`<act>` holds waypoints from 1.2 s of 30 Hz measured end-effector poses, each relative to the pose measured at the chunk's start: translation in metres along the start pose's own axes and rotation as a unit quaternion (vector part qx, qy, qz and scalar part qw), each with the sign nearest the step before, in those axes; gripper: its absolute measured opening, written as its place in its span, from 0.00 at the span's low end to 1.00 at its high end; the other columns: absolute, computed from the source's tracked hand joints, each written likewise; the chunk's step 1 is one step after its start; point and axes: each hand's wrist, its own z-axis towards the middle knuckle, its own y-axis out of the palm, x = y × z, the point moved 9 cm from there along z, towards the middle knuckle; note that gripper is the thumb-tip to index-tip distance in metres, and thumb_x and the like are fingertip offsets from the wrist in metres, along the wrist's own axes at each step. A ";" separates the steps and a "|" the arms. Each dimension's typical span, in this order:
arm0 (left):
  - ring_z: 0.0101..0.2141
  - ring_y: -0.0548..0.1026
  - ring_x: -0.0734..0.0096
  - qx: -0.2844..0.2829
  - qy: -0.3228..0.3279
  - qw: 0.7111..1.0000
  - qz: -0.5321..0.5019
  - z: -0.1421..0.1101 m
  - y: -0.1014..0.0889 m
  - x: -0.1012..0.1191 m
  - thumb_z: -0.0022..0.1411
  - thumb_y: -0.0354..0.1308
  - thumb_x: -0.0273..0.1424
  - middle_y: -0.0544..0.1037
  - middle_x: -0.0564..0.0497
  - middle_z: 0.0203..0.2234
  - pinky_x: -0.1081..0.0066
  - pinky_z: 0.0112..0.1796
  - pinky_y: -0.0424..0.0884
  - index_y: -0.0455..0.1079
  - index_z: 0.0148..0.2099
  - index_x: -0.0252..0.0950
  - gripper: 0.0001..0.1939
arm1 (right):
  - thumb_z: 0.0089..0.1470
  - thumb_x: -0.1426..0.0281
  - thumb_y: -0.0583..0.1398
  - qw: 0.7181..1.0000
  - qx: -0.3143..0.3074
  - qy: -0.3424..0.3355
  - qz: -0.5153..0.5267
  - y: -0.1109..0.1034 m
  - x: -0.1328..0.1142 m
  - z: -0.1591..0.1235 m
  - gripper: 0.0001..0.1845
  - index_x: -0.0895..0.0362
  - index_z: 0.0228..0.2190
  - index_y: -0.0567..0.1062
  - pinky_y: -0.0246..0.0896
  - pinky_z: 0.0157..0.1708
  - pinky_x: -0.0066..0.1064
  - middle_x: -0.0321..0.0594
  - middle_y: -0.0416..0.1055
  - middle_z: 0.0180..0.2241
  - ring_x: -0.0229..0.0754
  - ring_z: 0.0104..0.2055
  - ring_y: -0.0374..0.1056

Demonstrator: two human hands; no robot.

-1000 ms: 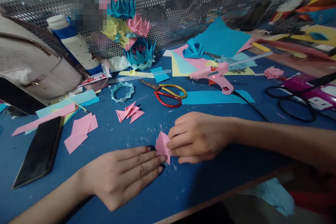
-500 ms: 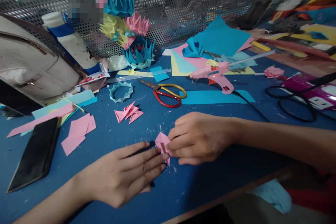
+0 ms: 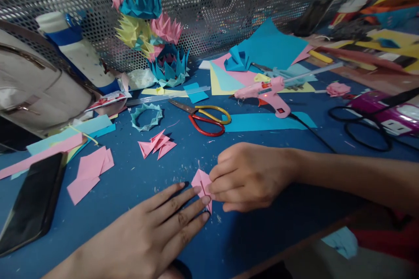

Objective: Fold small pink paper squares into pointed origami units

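Observation:
A small folded pink paper piece (image 3: pixel 201 182) lies on the blue table (image 3: pixel 248 235) near its front edge. My right hand (image 3: pixel 248 176) is closed, its fingertips pinching the right side of that piece. My left hand (image 3: pixel 153 231) lies flat with the fingers stretched out, the fingertips pressing on the piece's left and lower edge. Behind them rests a cluster of folded pink paper units (image 3: pixel 157 144).
Red-and-yellow scissors (image 3: pixel 206 117), a pink glue gun (image 3: pixel 266 93) with its cord, coloured paper sheets (image 3: pixel 271 50) and paper crowns (image 3: pixel 168 67) lie behind. A black phone (image 3: pixel 28 205), pink squares (image 3: pixel 88 172), a bag (image 3: pixel 36 87) and a glue bottle (image 3: pixel 77 52) stand left. Black scissors (image 3: pixel 363 126) lie right.
My left hand has slid toward me and lower in view, fingertips still on the pink piece. The right hand keeps its pinch. The camera has shifted, so the left-side things sit lower.

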 end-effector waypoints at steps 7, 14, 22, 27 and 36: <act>0.66 0.62 0.48 -0.012 -0.001 1.000 -0.018 0.001 0.003 -0.001 0.78 0.32 0.45 0.59 0.37 0.68 0.50 0.67 0.46 0.51 0.72 0.22 0.35 | 0.66 0.68 0.58 1.000 0.012 0.012 0.007 0.000 0.002 -0.004 0.11 0.60 0.35 0.79 0.61 0.31 0.32 0.38 0.79 0.37 0.37 0.41 0.73; 0.67 0.60 0.51 -0.014 -0.008 0.998 -0.061 0.000 0.002 -0.005 0.77 0.39 0.47 0.57 0.39 0.68 0.54 0.67 0.53 0.51 0.72 0.23 0.35 | 0.67 0.69 0.57 1.000 0.016 0.014 0.010 0.001 0.003 -0.005 0.12 0.60 0.34 0.78 0.62 0.29 0.32 0.38 0.79 0.37 0.37 0.41 0.74; 0.69 0.53 0.51 -0.028 -0.010 0.996 -0.079 -0.003 0.007 -0.006 0.76 0.40 0.49 0.52 0.39 0.70 0.53 0.68 0.49 0.46 0.73 0.24 0.38 | 0.66 0.69 0.59 1.000 0.022 0.014 0.009 0.001 0.003 -0.006 0.10 0.59 0.34 0.78 0.61 0.29 0.33 0.38 0.79 0.36 0.38 0.41 0.74; 0.70 0.49 0.53 -0.025 -0.017 0.996 -0.083 -0.004 0.008 -0.007 0.76 0.39 0.49 0.50 0.41 0.71 0.54 0.69 0.43 0.44 0.74 0.23 0.38 | 0.65 0.69 0.60 1.000 0.019 0.011 0.016 0.001 0.003 -0.005 0.09 0.60 0.35 0.78 0.61 0.30 0.33 0.39 0.79 0.37 0.39 0.42 0.74; 0.70 0.52 0.60 -0.001 -0.050 0.993 -0.106 -0.002 0.004 -0.011 0.75 0.42 0.50 0.60 0.41 0.68 0.59 0.69 0.44 0.54 0.70 0.24 0.37 | 0.65 0.69 0.58 1.000 0.016 0.011 0.014 0.000 0.003 -0.005 0.11 0.59 0.34 0.78 0.62 0.30 0.32 0.39 0.79 0.37 0.38 0.42 0.74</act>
